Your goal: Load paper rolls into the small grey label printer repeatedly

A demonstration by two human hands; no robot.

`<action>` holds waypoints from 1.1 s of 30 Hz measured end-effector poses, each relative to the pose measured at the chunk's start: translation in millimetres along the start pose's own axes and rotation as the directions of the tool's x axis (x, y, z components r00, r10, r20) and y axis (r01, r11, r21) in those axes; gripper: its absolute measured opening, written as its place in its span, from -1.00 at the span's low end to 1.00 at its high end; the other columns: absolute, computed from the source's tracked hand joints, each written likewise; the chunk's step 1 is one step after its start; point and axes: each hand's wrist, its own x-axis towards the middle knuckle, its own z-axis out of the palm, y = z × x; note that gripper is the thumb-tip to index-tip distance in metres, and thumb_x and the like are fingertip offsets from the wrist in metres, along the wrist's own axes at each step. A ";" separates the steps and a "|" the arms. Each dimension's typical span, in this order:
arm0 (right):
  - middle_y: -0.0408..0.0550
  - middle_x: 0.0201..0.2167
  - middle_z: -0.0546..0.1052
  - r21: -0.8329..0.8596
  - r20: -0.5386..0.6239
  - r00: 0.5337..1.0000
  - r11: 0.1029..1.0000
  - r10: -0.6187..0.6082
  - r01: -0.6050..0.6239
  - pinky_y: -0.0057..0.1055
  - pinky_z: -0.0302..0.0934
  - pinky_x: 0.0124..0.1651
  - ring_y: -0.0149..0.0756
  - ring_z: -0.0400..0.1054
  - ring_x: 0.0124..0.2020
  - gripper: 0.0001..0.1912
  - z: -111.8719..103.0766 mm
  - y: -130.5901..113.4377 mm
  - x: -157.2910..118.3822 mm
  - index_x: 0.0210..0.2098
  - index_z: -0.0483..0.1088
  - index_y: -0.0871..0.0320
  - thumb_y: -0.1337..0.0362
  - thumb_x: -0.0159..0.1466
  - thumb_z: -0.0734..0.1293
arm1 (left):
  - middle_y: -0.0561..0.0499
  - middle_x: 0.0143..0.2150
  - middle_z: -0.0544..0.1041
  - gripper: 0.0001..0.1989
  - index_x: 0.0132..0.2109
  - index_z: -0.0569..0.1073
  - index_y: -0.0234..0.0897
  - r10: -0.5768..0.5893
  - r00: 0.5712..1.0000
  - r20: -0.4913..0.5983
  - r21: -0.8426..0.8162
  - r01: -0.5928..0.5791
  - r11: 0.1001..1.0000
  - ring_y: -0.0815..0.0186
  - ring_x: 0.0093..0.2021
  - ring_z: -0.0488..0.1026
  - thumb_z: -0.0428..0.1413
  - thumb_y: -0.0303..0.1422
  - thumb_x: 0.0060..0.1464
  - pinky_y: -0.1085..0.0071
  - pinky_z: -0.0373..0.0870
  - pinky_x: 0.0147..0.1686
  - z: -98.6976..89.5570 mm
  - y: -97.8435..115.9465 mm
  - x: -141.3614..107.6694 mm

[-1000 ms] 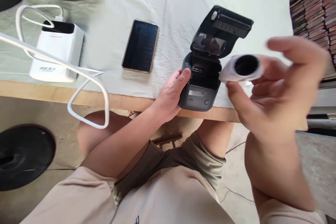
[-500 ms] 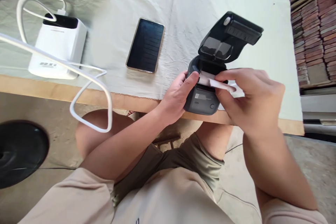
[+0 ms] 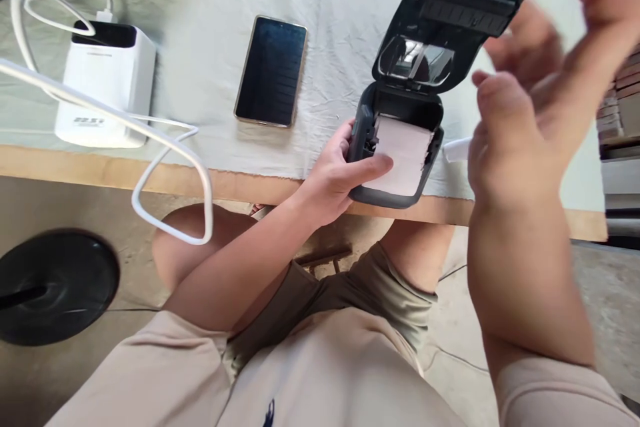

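My left hand (image 3: 335, 173) grips a small black label printer (image 3: 360, 140) at the table's front edge, with the thumb pressing on the paper inside. The printer's lid (image 3: 445, 20) stands raised, showing a clear window in it. White paper (image 3: 405, 153) lies in the compartment and hangs over the front of the printer. Spread and blurred, my right hand (image 3: 545, 80) is up beside the lid, fingers apart and holding nothing. Below it, a white piece (image 3: 456, 150), partly hidden by my right wrist, rests on the cloth.
A smartphone (image 3: 273, 73) with a dark screen lies left of the printer. Farther left stands a white power bank (image 3: 105, 90) with a white cable (image 3: 173, 143) looping over the table edge. A round black base (image 3: 60, 287) is on the floor.
My right hand has let go of the paper and lifted up and to the right, opening. The paper now drapes over the printer's front, under my left thumb.
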 end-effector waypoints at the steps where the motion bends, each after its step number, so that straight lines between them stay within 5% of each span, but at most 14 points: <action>1: -0.20 0.30 0.65 0.059 0.015 0.999 0.998 0.033 -0.034 -0.05 0.53 0.32 -0.03 0.58 0.36 -0.51 1.7 5.9 3.2 0.36 0.49 -0.33 0.09 0.46 0.38 | 0.07 -0.19 0.62 -0.37 0.00 0.52 -0.17 0.001 1.000 -0.004 0.007 -0.001 1.000 0.13 -0.08 0.62 0.56 -0.33 -0.25 0.22 0.46 -0.02 -0.5 -0.5 -0.1; 3: -0.09 0.09 0.72 0.119 -0.004 0.998 0.991 0.065 -0.065 0.03 0.54 0.31 0.01 0.62 0.29 -0.56 4.6 14.6 4.3 0.30 0.46 -0.20 0.05 0.45 0.34 | 0.08 -0.19 0.63 -0.36 -0.01 0.51 -0.15 0.007 1.000 0.000 0.009 -0.007 1.000 0.12 -0.08 0.63 0.58 -0.32 -0.26 0.21 0.48 -0.02 -1.5 -1.1 -1.0; 6: -0.01 0.19 0.68 0.138 0.058 0.988 0.979 0.144 -0.151 0.07 0.53 0.32 0.03 0.59 0.31 -0.61 8.8 19.4 -5.6 0.22 0.45 -0.15 -0.04 0.45 0.37 | 0.09 -0.18 0.65 -0.29 0.03 0.51 -0.14 0.017 1.000 0.023 0.001 -0.017 1.000 0.13 -0.10 0.66 0.63 -0.30 -0.28 0.25 0.51 -0.09 -2.8 -1.8 -2.4; 10: -0.09 0.21 0.60 0.225 0.266 0.932 0.925 0.244 -0.307 -0.04 0.64 0.15 -0.02 0.61 0.19 -0.42 18.7 19.5 -25.7 0.30 0.42 -0.24 -0.17 0.39 0.54 | 0.04 -0.08 0.72 -0.21 0.11 0.49 -0.10 0.030 0.997 0.065 -0.029 -0.028 0.999 0.00 0.03 0.75 0.67 -0.18 -0.22 0.18 0.66 -0.01 -4.8 -4.0 -0.5; 14: -0.21 0.27 0.60 0.346 0.254 0.920 0.860 0.299 -0.376 -0.09 0.70 0.13 -0.04 0.66 0.20 -0.29 30.3 20.9 -40.4 0.38 0.34 -0.41 -0.19 0.35 0.61 | -0.03 -0.01 0.76 -0.26 0.09 0.52 -0.08 0.054 0.995 0.087 -0.014 -0.053 0.998 -0.10 0.17 0.75 0.66 -0.03 -0.15 0.12 0.72 0.06 -5.8 -6.4 2.8; 20: -0.29 0.28 0.66 0.388 0.142 0.960 0.879 0.240 -0.276 -0.04 0.65 0.37 -0.02 0.62 0.37 -0.30 33.2 30.4 -53.5 0.37 0.42 -0.45 -0.17 0.32 0.65 | -0.07 0.05 0.78 -0.48 0.03 0.60 -0.12 0.037 0.995 0.089 -0.038 -0.033 0.999 -0.13 0.36 0.67 0.56 0.01 0.09 0.08 0.71 0.22 0.6 -5.6 1.1; 23: -0.35 0.39 0.63 0.357 0.125 0.969 0.902 0.211 -0.242 0.04 0.36 0.68 -0.09 0.50 0.52 -0.40 23.2 36.6 -56.7 0.42 0.48 -0.44 -0.11 0.43 0.57 | -0.07 0.15 0.77 -0.60 0.05 0.62 -0.15 0.007 0.998 0.067 -0.090 -0.001 0.996 -0.09 0.51 0.56 0.39 0.05 0.34 0.07 0.66 0.36 4.0 -6.2 0.9; 26: -0.35 0.52 0.54 0.291 0.101 0.979 0.936 0.176 -0.198 0.09 0.05 0.83 -0.09 0.27 0.69 -0.41 11.3 40.9 -59.3 0.45 0.51 -0.39 -0.14 0.46 0.53 | -0.09 0.07 0.78 -0.63 -0.03 0.62 -0.18 0.007 0.999 0.037 -0.086 -0.004 0.996 -0.14 0.50 0.57 0.36 0.03 0.38 0.04 0.65 0.37 4.2 -6.7 1.0; 33: -0.24 0.69 0.32 0.095 0.269 0.960 0.989 0.083 -0.112 0.06 0.40 0.66 0.02 0.31 0.66 -0.06 -7.3 39.3 -61.4 0.65 0.21 -0.39 -0.12 0.39 0.58 | -0.08 -0.19 0.75 -0.71 -0.17 0.66 -0.15 0.020 0.999 0.047 -0.013 -0.020 1.000 -0.08 0.27 0.72 0.25 -0.09 0.48 0.09 0.75 0.17 -0.5 -3.8 4.6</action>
